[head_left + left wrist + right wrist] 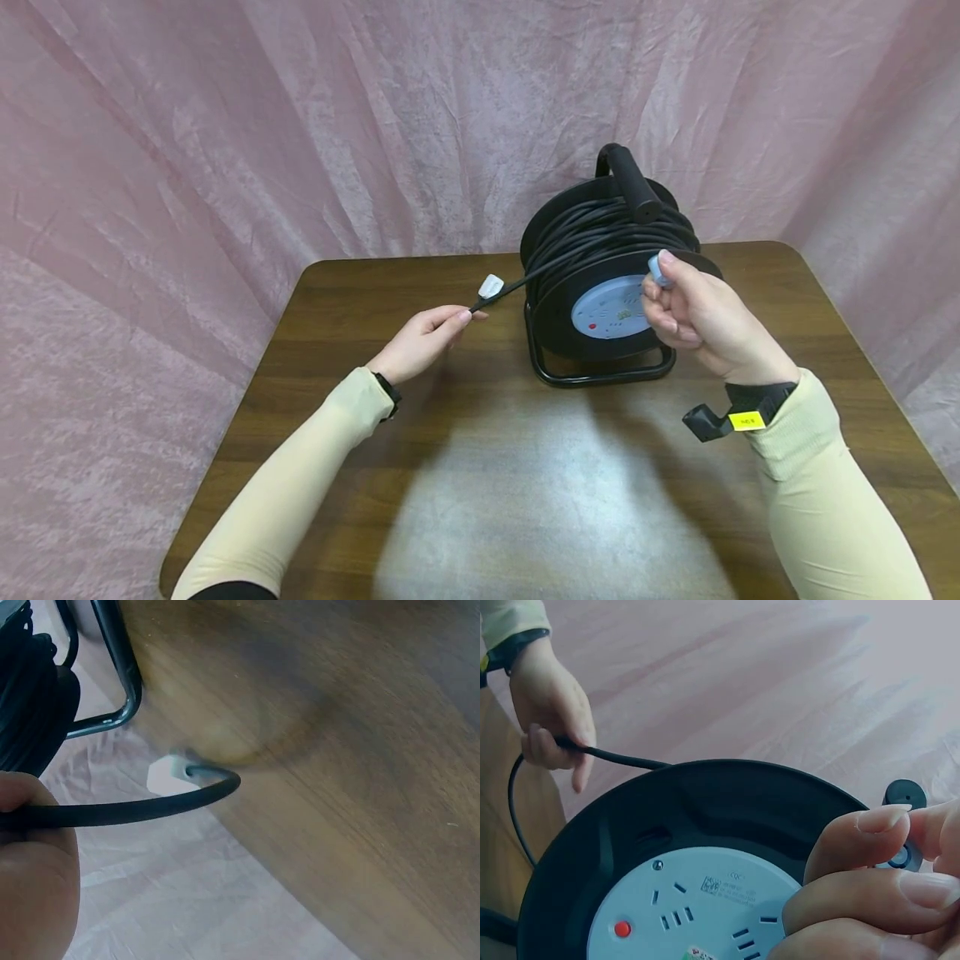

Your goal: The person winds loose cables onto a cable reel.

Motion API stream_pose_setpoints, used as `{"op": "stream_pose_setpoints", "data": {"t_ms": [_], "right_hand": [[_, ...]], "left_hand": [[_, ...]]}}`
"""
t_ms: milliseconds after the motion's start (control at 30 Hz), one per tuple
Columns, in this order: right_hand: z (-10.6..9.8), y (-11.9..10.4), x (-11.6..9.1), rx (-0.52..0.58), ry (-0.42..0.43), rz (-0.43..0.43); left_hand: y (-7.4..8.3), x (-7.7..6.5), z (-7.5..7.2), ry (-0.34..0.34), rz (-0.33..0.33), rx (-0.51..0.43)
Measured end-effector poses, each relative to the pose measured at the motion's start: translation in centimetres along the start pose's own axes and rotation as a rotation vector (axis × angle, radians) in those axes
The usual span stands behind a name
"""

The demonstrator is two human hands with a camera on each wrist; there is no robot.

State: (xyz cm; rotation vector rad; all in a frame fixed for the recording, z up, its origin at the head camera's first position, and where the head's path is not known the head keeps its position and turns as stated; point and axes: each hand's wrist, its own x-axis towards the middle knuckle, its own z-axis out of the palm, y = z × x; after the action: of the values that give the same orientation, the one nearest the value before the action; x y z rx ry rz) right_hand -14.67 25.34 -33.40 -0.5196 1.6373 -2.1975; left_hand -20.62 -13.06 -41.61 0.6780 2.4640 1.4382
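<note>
A black cable reel (551, 312) stands on the table, wound with black cable (592, 229) and fitted with a light blue socket panel (611, 308). To its left, my left hand (423, 337) pinches the cable's loose end between thumb and fingers. In the left wrist view the cable bends past the hand to a white plug (166, 776), which hangs free beyond the fingers. My right hand (701, 312) grips the light blue crank knob (658, 272) at the right of the panel, its fingers curled. In the right wrist view those fingers hide most of the knob.
The reel's carrying handle (633, 183) juts up above the coils. Its tubular black stand (600, 381) rests on the wooden table (360, 292). A pink curtain (420, 125) hangs behind the table's far edge.
</note>
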Motion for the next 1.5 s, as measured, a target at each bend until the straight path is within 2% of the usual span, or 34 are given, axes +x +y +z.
{"op": "stream_pose_setpoints", "data": {"t_ms": [233, 367, 600, 800, 900, 1200, 1500], "right_hand": [[-0.6, 0.0, -0.5, -0.009, 0.013, 0.016], [-1.1, 0.0, -0.8, 0.007, 0.017, 0.021], [-1.7, 0.2, -1.2, 0.03, 0.015, -0.004], [-2.2, 0.4, -1.6, 0.015, 0.031, -0.023], [-2.5, 0.5, -1.7, 0.006, 0.04, -0.022], [-3.4, 0.7, -2.4, -0.017, 0.071, 0.006], [-3.7, 1.1, -2.8, -0.062, 0.117, 0.022]], "left_hand": [[0.4, 0.3, 0.4, 0.017, 0.039, -0.073], [0.5, 0.4, 0.6, 0.024, 0.041, -0.02], [0.3, 0.6, 0.7, 0.081, -0.012, 0.095], [0.9, 0.9, 0.7, 0.079, 0.032, 0.177], [1.0, 1.0, 0.9, 0.069, 0.041, 0.186], [0.8, 0.8, 1.1, 0.069, 0.014, 0.195], [1.2, 1.0, 1.3, 0.063, 0.052, 0.2]]}}
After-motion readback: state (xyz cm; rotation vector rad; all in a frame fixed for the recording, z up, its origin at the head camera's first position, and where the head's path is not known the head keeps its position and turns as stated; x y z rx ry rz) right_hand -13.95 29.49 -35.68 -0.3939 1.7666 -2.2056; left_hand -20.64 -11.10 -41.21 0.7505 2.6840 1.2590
